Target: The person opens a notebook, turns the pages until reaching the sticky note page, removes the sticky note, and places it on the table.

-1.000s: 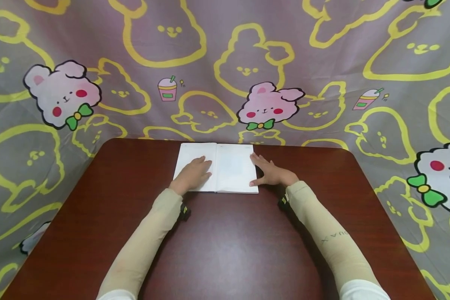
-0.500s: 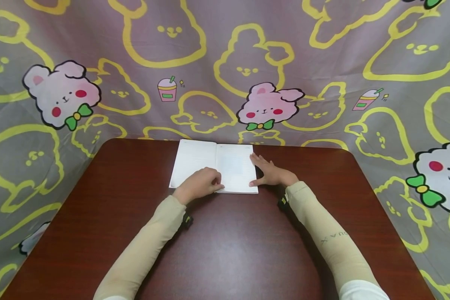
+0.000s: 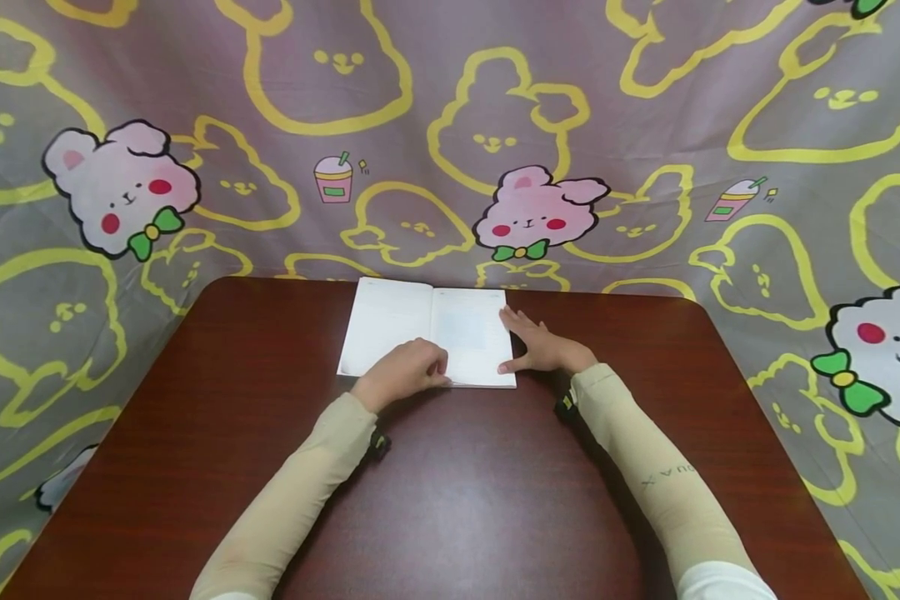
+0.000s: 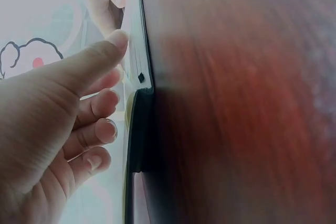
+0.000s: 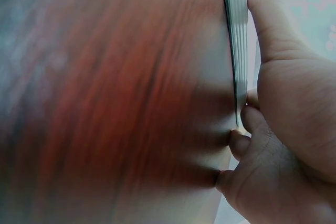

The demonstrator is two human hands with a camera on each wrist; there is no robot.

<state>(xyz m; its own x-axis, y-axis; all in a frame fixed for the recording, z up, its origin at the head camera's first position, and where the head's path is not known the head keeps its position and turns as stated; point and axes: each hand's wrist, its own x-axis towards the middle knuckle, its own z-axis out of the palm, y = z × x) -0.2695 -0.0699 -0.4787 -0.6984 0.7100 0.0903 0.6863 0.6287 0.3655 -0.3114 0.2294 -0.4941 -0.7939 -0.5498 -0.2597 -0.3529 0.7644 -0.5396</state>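
Note:
A book (image 3: 386, 321) with white pages lies spread flat near the table's back edge. My left hand (image 3: 403, 369) is bent over its near edge by the spine. In the left wrist view, the left thumb (image 4: 105, 56) reaches the page block while the other fingers hang loosely bent beside it, apart from the thumb. At the right edge rests my right hand (image 3: 542, 346), fingers spread, thumb on the near right corner. The right wrist view shows the right thumb (image 5: 270, 19) over the page edges, with the fingertips at the book's side against the table.
The dark red-brown table (image 3: 450, 492) extends toward me and to both sides. A grey curtain (image 3: 420, 100) with cartoon bears and rabbits hangs right behind the table. Small black devices sit under both wrists.
My left hand has slid from flat on the left page to the near edge by the spine, its fingers bending. The left page's outer edge has shifted slightly left. The right hand stays put.

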